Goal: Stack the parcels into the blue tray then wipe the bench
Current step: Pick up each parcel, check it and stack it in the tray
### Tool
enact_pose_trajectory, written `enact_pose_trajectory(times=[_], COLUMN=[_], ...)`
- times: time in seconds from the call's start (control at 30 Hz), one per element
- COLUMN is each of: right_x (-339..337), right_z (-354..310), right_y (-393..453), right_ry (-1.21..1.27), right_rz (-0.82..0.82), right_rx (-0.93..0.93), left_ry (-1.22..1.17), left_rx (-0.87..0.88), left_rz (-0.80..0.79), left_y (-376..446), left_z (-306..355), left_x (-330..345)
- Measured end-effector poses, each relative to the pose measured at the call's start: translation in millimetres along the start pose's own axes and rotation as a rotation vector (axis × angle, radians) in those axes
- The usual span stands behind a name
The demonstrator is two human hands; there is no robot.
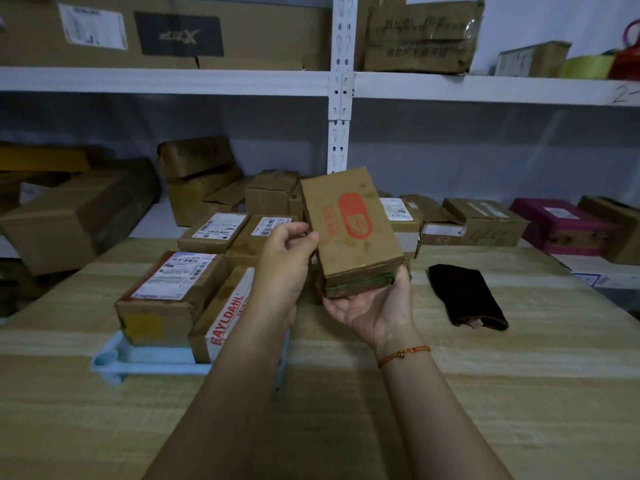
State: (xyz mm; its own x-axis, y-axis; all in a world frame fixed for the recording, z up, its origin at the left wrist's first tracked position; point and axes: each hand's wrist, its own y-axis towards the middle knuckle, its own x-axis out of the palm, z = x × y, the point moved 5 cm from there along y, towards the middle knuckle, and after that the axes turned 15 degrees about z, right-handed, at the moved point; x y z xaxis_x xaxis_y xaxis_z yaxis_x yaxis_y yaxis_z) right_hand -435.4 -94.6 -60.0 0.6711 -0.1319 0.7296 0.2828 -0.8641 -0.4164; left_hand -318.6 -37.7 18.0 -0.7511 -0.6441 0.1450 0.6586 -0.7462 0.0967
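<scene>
A small brown parcel (pixel 349 223) with an orange-red oval print is being held up above the wooden bench (pixel 485 393), at the centre of the view, tilting so its printed face is showing toward the camera. The right hand (pixel 372 308) is cupping it from beneath, palm up, with the parcel's taped lower end resting on the open fingers. The left hand (pixel 287 265) is pinching the parcel's left edge between thumb and curled fingers. An orange cord bracelet (pixel 403 355) is sitting on the right wrist.

At about eight o'clock from the held parcel, a light blue tray (pixel 114 358) is lying on the bench, holding a labelled box (pixel 169 292) and, just beside it on the right, a box printed BAYLDAHL (pixel 221 317), partly hidden by the left forearm. Two more labelled boxes (pixel 214 230) are sitting behind these, at about ten o'clock; whether they are in the tray cannot be told.

At about four o'clock, a dark cloth (pixel 467 296) is lying flat on the bench, apart from the parcels.

Beyond the bench, white shelving (pixel 339 84) is carrying many cardboard boxes, with a magenta box (pixel 561 223) at about three o'clock.
</scene>
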Motion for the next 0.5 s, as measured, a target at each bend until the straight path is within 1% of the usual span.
enact_pose_trajectory(times=[0.27,0.5], right_x=[3,10], right_z=[2,-1], right_y=[-6,-13], right_ry=[0.092,0.195], right_rz=[0.032,0.011], right_rx=[0.078,0.113], left_ry=[0.01,-0.022], left_rx=[-0.01,-0.064], left_rz=[-0.019,-0.013], left_y=[-3,-6], left_z=[-2,-7], left_x=[2,1])
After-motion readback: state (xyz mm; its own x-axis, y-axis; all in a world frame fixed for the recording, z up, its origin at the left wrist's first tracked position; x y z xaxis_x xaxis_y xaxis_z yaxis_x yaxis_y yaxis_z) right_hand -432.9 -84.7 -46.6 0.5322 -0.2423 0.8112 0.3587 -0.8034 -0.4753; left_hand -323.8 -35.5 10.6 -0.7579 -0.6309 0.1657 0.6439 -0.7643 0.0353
